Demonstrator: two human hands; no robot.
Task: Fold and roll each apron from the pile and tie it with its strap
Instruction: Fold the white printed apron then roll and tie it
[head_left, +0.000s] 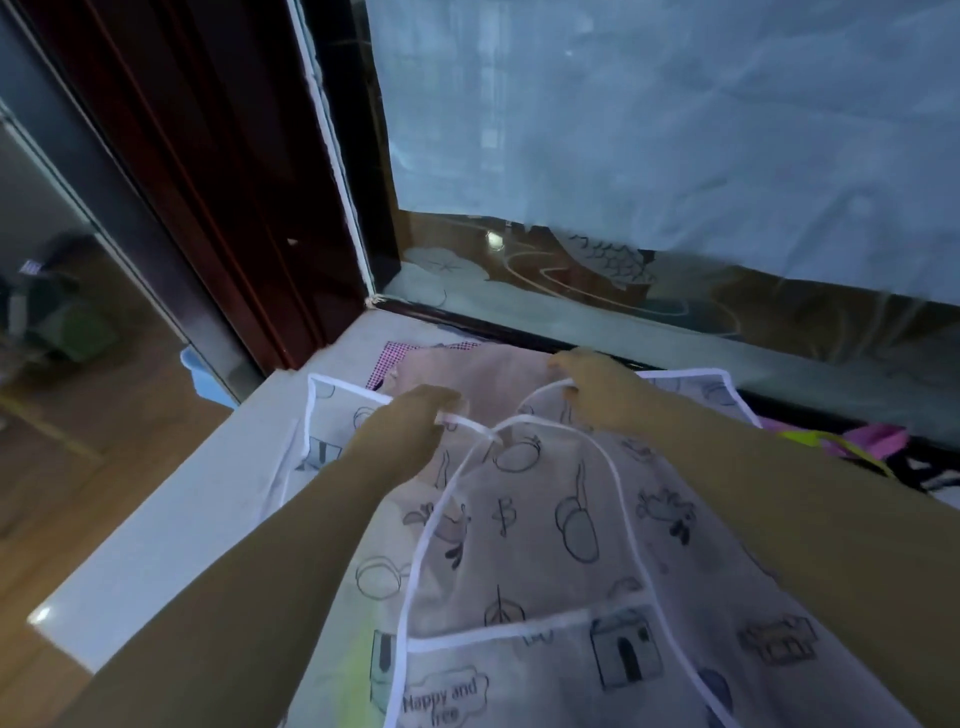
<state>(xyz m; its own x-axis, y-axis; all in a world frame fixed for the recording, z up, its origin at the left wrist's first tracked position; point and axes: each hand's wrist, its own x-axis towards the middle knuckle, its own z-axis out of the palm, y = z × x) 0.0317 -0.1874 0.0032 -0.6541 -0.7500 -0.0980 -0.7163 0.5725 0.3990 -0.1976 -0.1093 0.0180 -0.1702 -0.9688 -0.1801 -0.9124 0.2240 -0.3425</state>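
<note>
Pinched in curled fingers of left hand (410, 415) and right hand (597, 387), white strap (470, 423) at centre frame, over translucent white-trimmed apron (545, 519) with black line drawings, spread lower centre on pale counter (156, 545).

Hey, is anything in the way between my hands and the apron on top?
Nothing visible. The left hand and the right hand both hold the white strap of the printed apron, which lies on top of the pile; a pink cloth shows only beneath it.
</note>
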